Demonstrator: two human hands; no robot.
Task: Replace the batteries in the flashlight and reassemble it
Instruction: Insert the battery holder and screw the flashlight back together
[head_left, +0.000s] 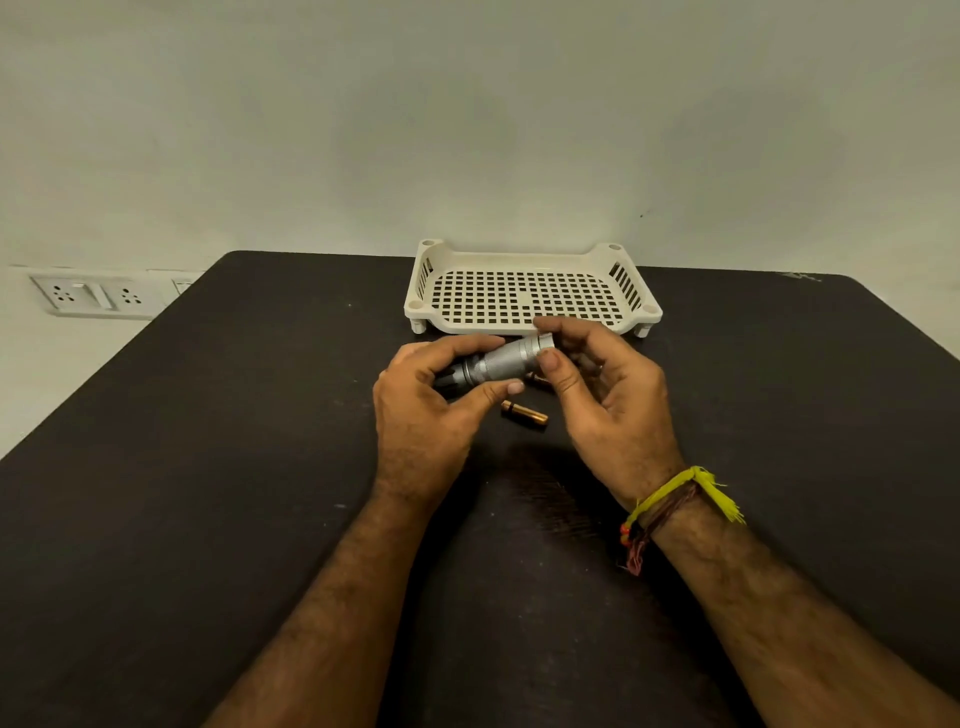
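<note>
We work at a dark table (208, 467) against a pale wall (467, 104), a white perforated tray (524, 299) at its far edge; our left hand (421, 415) grips the silver flashlight (501, 361) above the table; our right hand (608, 410) pinches its end; a battery (524, 414) lies below.

Plain indoor room: dark table (208, 467), wall sockets (96, 297).
</note>
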